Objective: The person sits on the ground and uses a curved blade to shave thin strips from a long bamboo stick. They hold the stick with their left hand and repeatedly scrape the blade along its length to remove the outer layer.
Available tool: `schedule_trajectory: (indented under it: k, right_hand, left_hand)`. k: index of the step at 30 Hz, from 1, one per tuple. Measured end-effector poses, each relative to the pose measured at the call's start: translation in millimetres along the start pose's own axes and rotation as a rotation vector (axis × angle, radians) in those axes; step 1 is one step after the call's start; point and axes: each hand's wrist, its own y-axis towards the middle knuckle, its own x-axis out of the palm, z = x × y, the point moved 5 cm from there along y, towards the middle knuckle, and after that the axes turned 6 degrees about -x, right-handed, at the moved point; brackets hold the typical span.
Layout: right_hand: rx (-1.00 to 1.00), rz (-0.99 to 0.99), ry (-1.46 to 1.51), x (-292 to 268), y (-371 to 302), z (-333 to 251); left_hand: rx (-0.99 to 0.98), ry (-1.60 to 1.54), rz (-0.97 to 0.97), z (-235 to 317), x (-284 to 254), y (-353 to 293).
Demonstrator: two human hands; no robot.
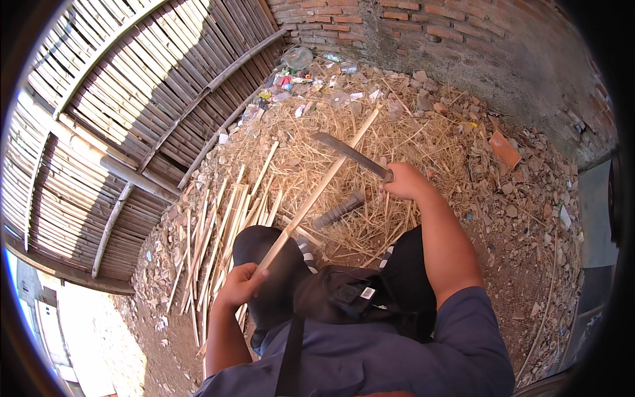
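My left hand [242, 284] is closed round the near end of a long pale bamboo strip [321, 188], which slants up and away to the right over my knee. In my right hand [405, 181] is the handle of a machete [350, 153]. Its dark curved blade points to the far left and crosses the strip near its upper part; whether the two touch I cannot tell. Below the blade, a dark ridged cylindrical piece [338, 210] lies on the shavings, between my knees and the strip.
Several split bamboo strips [221, 245] lie in a pile to my left. Bamboo shavings [397, 142] cover the ground ahead, with litter [291, 83] at the far side. A bamboo slat wall [132, 99] stands left, a brick wall [456, 30] behind. An orange tile piece [505, 149] lies right.
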Motion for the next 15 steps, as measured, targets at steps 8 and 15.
schedule_trajectory:
  k: [8, 15]
  right_hand:
    - [-0.196, -0.251, -0.137, 34, -14, -50]
    - [-0.195, -0.244, -0.052, 31, -2, -31]
  left_hand:
    - [-0.003, 0.016, 0.005, -7, -1, 2]
    - [0.013, -0.046, 0.009, -4, 1, -2]
